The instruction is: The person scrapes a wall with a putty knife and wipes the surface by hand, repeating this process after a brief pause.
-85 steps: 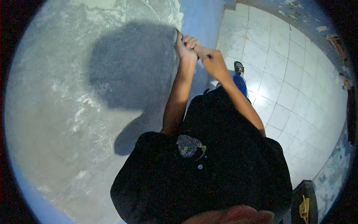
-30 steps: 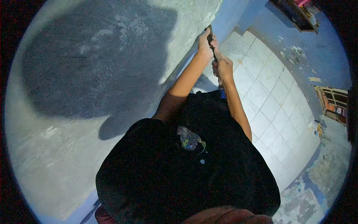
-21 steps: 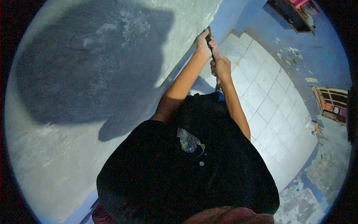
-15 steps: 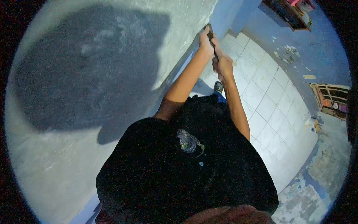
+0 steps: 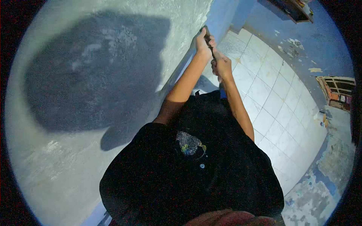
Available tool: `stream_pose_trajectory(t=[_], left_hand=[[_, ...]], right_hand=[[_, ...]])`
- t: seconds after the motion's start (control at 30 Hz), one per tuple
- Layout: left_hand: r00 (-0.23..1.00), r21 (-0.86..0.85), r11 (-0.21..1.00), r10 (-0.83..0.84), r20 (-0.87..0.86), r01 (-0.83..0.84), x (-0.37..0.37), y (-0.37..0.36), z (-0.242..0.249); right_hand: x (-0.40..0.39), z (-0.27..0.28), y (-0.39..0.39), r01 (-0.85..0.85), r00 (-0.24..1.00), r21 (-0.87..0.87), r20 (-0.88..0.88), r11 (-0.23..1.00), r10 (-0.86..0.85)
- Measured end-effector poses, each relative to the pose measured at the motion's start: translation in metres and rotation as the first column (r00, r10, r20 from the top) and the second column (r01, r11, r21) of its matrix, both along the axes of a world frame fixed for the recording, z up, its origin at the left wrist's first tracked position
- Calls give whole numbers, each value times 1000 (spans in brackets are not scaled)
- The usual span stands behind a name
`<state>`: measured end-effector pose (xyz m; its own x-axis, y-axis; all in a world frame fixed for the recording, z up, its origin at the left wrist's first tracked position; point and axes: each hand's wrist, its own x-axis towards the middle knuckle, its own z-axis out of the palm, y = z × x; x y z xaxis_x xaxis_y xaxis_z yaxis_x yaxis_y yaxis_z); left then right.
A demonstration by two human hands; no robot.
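Note:
A dark, narrow stick-like tool (image 5: 207,39) slants from upper left to lower right, close beside the wall. My left hand (image 5: 203,47) is wrapped round its upper part, the thumb lying along it toward the tip. Lower down, my right hand (image 5: 223,67) has its fingers closed round the same tool, and a short end shows below that fist. Palms and fingers cover much of it, so I cannot tell its exact kind. Both arms reach forward from my black shirt (image 5: 233,165).
A rough grey-white wall (image 5: 184,30) with a large shadow fills the left side, next to a blue painted strip (image 5: 218,20). White floor tiles (image 5: 264,83) spread to the right. Beyond are a peeling blue wall (image 5: 294,56), a wooden shelf (image 5: 292,11) and a barred window (image 5: 337,90).
Both hands have shifted slightly left with the tool, still gripping it. The right hand has dropped a little. My shoe, visible before, is now hidden.

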<state>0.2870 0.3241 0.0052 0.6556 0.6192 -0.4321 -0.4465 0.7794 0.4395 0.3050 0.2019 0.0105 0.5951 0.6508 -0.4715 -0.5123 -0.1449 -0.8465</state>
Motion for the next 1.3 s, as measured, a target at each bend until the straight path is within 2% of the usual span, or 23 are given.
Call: stream_pose_trajectory(t=[0.03,0.1,0.13,0.17,0.2,0.23,0.33,0.4,0.43,0.57,0.6,0.63,0.67,0.77,0.87,0.9,1.0,1.03,1.1,1.13,1.2,1.23,1.3], left_hand=[[999,23,999,33,10,-33,3,-2,-2],[996,11,996,87,-9,-87,0,-4,-4],[998,-1,999,42,45,-42,-8,5,-8],[995,-5,1000,-18,98,18,-16,15,-16],[985,-7,995,-93,146,95,-14,23,-25],[991,84,996,-51,123,41,-9,17,-12],[974,-148,986,-36,225,71,0,16,-24],[972,-102,994,-13,236,39,-11,13,-29],[975,-90,995,-23,221,43,-18,12,-24],[982,-120,991,-40,186,63,-19,8,-2],[983,-123,990,-52,179,75,-28,6,-6],[943,-128,972,-151,296,196,-30,20,-27],[931,-177,958,-160,328,227,-30,21,-30],[837,-263,899,-176,518,351,-43,27,-39],[898,-123,949,-225,377,290,-35,28,-41],[945,56,970,-243,217,237,-28,24,-36],[968,-234,968,-27,248,87,-17,8,-14],[949,-240,960,-65,308,143,-20,11,-18],[892,-249,935,-125,434,252,-36,26,-41],[930,-180,963,-131,343,202,-31,25,-38],[983,-30,994,-98,152,104,-9,18,-32],[991,-118,991,-45,123,60,0,17,-32],[987,-167,984,-35,159,62,-18,11,-27]], right_hand=[[1,-1,-3,-18,1000,47,-11,999,18],[-8,-1,-4,-14,999,0,39,1000,14],[-15,5,1,-9,998,-12,65,1000,10],[-22,10,6,-6,974,-25,227,1000,12],[-18,6,15,9,954,31,300,999,-18],[-15,-7,20,28,930,69,363,997,-52],[-8,-6,5,12,908,53,418,999,-33],[-10,-13,0,-36,879,57,476,998,4],[-18,-14,0,-16,835,181,544,983,-87],[-24,1,7,42,858,158,500,987,-117],[-29,-3,6,18,858,113,508,993,-73],[-26,-5,7,-4,861,65,507,998,-30],[-21,-4,9,-29,868,16,496,999,17],[-36,0,5,77,867,172,475,982,-152],[-33,-21,9,108,866,199,463,974,-191],[-24,-20,10,84,899,209,406,974,-165],[-16,-17,4,46,946,175,310,983,-99],[-22,-17,-2,33,952,229,288,973,-100],[-25,-30,7,77,885,247,428,966,-180],[-29,-34,9,89,844,253,495,963,-208],[-14,-37,9,73,924,201,355,977,-142],[-6,-38,10,62,951,181,287,981,-113],[-18,-40,6,53,924,224,358,973,-132]])
